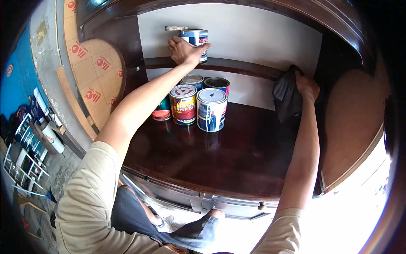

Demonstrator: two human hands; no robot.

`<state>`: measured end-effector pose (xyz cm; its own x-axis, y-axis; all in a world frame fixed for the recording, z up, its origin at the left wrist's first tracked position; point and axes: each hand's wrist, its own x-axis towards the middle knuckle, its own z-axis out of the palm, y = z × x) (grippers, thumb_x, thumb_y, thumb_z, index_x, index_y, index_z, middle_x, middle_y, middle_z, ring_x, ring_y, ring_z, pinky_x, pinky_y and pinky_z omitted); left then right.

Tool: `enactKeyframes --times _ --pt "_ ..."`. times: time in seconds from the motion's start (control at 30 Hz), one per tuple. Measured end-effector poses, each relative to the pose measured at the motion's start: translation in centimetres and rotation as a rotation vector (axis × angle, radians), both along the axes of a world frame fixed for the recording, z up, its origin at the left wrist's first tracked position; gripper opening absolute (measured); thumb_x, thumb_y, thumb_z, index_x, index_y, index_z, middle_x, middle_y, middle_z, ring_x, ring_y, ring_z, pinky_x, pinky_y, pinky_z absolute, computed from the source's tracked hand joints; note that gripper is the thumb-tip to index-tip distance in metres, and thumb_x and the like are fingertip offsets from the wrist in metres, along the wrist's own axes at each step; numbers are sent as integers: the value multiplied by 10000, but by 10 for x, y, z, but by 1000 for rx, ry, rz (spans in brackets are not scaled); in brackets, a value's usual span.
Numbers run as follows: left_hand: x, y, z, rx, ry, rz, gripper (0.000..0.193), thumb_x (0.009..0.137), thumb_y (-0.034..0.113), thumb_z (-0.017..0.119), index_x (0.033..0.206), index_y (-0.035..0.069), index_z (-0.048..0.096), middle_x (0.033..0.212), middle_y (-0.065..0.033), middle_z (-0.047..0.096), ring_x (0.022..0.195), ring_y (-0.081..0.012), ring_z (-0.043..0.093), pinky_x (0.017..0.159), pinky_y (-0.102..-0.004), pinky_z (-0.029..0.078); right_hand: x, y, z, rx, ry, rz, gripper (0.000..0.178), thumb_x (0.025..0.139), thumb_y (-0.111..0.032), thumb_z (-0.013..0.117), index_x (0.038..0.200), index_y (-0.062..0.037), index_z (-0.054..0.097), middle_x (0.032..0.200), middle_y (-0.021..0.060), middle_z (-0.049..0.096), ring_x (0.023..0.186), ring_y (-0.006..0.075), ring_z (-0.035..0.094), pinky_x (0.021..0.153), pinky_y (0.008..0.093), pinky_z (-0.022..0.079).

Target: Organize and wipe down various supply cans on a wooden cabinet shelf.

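My left hand [184,51] is wrapped round a blue-and-white metal can [196,37] at the narrow upper shelf [237,67]. A flat greyish piece [176,28] sticks out to the left beside the can's rim; its kind is unclear. At the right end of that shelf, my right hand [308,86] grips a black cloth [286,93] that hangs down over the shelf edge. Below my left hand stand several cans close together on the cabinet top, among them a red-and-yellow can [184,106] and a white-and-blue can [212,111].
The glossy dark brown cabinet top [203,156] spreads below my arms, with drawers [237,206] under its front edge. Curved side panels [355,127] close in on the right. On the floor at the left are a white rack [25,156] and a white tube-like container [51,137].
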<state>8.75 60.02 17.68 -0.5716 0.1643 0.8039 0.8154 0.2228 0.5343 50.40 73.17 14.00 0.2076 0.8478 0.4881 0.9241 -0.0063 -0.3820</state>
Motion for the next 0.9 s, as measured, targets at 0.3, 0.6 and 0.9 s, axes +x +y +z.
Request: enactKeyframes --times 0.3,0.6,0.9 --pt "37 16 -2 37 -128 -55 1131 510 676 954 1209 -72 473 1208 -198 514 1115 -335 571 854 -494 580 0 -7 5 -72 -24 -2 943 944 -780 239 1316 -43 693 1339 182 691 1221 407 645 999 450 494" --pt "18 -84 -30 -159 -76 -544 1321 757 696 829 1556 -137 187 1408 -300 369 1328 -446 410 1112 -535 439 6 1 7 -150 -3 67 1011 914 -865 99 1419 -171 634 1412 139 651 1244 430 616 1009 470 480" --pt "-102 -333 -145 21 380 -555 214 853 164 824 955 50 674 1049 -77 630 1074 -265 576 962 -382 459 -48 -39 -17 82 -42 152 887 1023 -726 244 1279 -15 707 1257 227 710 1112 444 676 978 517 503"
